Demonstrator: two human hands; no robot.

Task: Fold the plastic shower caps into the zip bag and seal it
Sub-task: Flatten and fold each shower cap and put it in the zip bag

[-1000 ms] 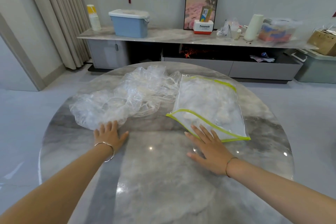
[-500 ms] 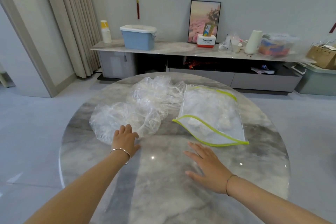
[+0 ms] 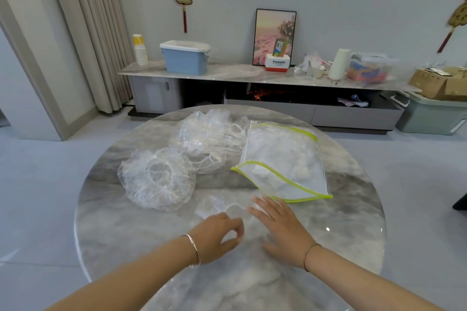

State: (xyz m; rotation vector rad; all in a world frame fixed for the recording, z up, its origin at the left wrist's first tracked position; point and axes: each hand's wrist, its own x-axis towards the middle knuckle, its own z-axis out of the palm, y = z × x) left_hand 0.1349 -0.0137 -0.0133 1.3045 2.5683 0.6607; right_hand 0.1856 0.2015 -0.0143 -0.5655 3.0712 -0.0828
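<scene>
Shower caps lie on the marble table [image 3: 353, 209]: one round cap [image 3: 156, 179] just beyond the left hand [image 3: 214, 237], a crumpled heap [image 3: 207, 141] behind it, and a thin cap [image 3: 214, 206], barely visible, spread under both hands. The left hand has its thumb and forefinger curled and seems to be pinching the thin cap. The right hand [image 3: 280, 227] rests flat with fingers spread, just short of the zip bag [image 3: 283, 159], whose yellow-edged mouth gapes open toward it
</scene>
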